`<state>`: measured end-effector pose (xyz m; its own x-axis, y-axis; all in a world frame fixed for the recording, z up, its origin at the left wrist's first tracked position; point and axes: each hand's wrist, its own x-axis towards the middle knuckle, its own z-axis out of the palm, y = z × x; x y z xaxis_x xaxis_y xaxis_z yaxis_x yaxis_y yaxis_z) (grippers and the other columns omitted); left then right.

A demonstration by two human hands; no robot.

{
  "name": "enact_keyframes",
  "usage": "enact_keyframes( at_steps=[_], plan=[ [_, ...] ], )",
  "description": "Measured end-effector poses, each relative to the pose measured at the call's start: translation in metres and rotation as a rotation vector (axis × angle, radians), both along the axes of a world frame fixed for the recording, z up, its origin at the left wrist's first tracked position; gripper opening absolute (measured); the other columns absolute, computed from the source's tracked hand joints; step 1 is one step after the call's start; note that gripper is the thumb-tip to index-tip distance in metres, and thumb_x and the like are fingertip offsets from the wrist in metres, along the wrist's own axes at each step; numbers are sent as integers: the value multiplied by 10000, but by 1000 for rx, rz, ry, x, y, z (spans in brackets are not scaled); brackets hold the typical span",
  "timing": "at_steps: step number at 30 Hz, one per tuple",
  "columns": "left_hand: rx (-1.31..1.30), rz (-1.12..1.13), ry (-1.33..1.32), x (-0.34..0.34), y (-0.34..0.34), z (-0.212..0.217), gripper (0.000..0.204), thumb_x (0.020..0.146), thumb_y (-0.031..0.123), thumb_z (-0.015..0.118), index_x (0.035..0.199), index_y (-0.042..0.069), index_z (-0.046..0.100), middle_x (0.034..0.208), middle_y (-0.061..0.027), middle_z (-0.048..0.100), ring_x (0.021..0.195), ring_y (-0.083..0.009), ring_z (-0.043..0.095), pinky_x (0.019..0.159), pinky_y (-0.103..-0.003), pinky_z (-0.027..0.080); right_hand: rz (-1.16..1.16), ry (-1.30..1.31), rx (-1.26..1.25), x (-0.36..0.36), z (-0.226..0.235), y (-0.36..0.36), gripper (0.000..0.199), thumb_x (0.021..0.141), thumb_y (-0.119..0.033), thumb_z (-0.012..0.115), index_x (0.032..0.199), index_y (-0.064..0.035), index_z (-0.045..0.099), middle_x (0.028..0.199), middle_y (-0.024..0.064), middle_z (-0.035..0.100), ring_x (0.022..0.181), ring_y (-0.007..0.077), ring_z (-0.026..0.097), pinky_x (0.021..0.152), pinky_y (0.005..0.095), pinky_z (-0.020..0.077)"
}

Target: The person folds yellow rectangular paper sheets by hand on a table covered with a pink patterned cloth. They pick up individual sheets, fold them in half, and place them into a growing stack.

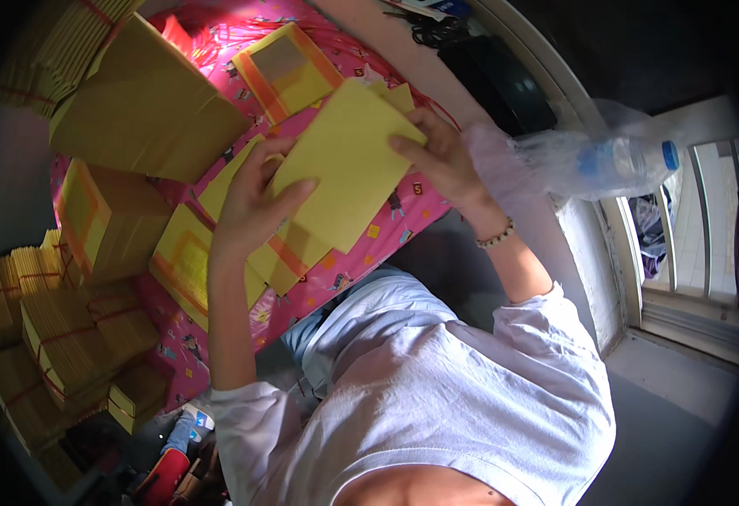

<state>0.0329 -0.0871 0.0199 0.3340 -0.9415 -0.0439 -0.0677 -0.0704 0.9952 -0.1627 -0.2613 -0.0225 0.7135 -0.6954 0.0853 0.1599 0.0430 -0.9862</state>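
Glossy pink tablecloth point(424, 202) beneath flat yellow card point(348, 160), left fingers point(300, 193) and right fingers point(412, 153) nearly closed around it.

The left hand point(251, 198) and right hand point(447, 160) reach forward, fingers point(261, 157) bent, thumbs point(299, 196) pointing inward

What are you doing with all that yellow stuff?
A person is holding a flat yellow piece with both hands, above a pink patterned cloth. The left hand grips its left side and the right hand grips its upper right side, each with the thumb on top. More yellow pieces lie on the cloth below. Brown boxes stand to the left, and piles tied with red string sit at the far left.
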Motion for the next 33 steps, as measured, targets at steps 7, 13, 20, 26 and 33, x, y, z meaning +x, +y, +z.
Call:
enact_keyframes(
  at_steps=[7,13,20,26,33],
  plan=[
    [-58,107,-100,16,-67,-53,508,754,120,764,1194,1,537,1024,-108,667,962,-215,653,851,-328,503,-164,209,-4,6,-38,-34,274,898,-138,656,1025,46,498,926,137,619,766,154,670,641,282,612],
    [38,156,-266,36,-93,-113,536,691,217,802,1133,4,586,1053,-162,668,952,-252,670,830,-350,509,-237,325,9,14,-67,-37,260,891,-159,663,1017,17,519,909,106,629,706,140,666,556,281,593],
    [160,240,-255,38,-89,-131,480,681,251,804,1060,21,619,967,-138,686,924,-271,677,818,-363,510,-205,535,-97,13,-81,-48,278,872,-211,693,995,3,564,881,86,643,674,130,662,558,266,551],
    [96,326,-460,24,-90,-131,394,712,220,781,1017,29,619,916,-163,687,903,-317,679,801,-403,516,-302,623,-662,13,-88,-43,262,852,-230,696,963,-24,578,901,159,639,741,304,665,621,408,536],
    [2,436,-1033,1,-75,-100,341,732,110,718,1056,58,625,986,-125,630,970,-330,560,897,-440,444,-459,569,-1251,22,-53,-23,252,814,-175,727,980,-47,586,970,157,539,830,368,605,712,436,515]
  ],
)
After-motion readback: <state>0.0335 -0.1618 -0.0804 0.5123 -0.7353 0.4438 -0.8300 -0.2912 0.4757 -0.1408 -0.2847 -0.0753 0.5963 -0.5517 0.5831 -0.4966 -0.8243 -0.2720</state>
